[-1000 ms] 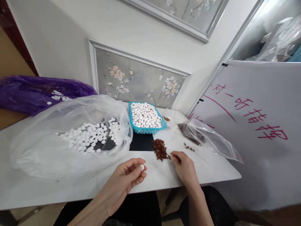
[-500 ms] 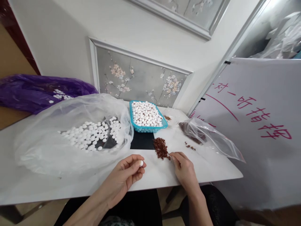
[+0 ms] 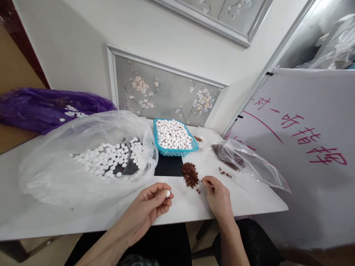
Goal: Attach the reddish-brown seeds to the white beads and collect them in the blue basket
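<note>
Between the thumb and fingers of my left hand (image 3: 152,203) is a small white ball (image 3: 168,193), held above the table's front part. My right hand (image 3: 218,196) is closed in a pinch just right of a pile of small reddish-brown pieces (image 3: 190,174). A tiny dark piece of the same sort (image 3: 201,181) shows at its fingertips. Behind the pile, a blue basket (image 3: 177,152) is heaped with white balls, some showing brown bits. To the left lies a clear plastic bag (image 3: 55,177) with many loose white balls.
A purple bag (image 3: 36,107) with white pieces lies at the far left. On the right are a clear bag of brown material (image 3: 230,157) and a few loose brown bits (image 3: 225,172). A black sheet (image 3: 168,166) lies before the basket. A whiteboard (image 3: 291,184) stands at right.
My right hand has drawn back slightly from the brown pile, with a tiny piece at its fingertips. My left hand holds the white ball almost as before.
</note>
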Motion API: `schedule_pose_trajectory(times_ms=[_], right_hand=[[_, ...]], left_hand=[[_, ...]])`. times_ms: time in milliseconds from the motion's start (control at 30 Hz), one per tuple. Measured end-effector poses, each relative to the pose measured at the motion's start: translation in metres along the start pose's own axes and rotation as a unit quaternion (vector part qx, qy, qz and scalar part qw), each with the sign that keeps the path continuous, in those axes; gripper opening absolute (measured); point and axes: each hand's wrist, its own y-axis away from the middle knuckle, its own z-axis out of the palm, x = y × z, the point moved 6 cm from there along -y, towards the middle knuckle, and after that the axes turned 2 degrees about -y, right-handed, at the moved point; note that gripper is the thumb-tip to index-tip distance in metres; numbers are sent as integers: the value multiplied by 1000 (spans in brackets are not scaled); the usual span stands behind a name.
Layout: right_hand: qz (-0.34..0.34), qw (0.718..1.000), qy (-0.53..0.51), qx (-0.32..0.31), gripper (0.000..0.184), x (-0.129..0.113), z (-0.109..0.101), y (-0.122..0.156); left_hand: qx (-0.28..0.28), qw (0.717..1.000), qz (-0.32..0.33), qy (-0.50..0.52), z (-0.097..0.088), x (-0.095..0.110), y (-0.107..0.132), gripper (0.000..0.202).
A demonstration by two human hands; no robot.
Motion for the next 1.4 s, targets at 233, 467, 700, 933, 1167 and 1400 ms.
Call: schedule_pose_trajectory(times_ms=[233,467,700,933,1167,1400], right_hand=[[26,999,-18,1,18,2,0,0],[9,997,-74,-4,23,-2,-1,-2],[52,975,-214,-5,19,-33,-6,16],[81,869,-456,-172,11,-93,30,45],[103,846,-496,-168,12,-105,44,48],[37,914,-388,-111,17,-113,34,47]], left_hand=[[-4,1000,-2,-7,1,1,1,10],[-6,1000,-4,8,0,1,1,9],[17,998,-17,54,-3,-2,1,9],[-4,996,0,89,-3,0,0,7],[-50,996,33,59,5,4,2,7],[-39,997,35,54,1,2,0,5]])
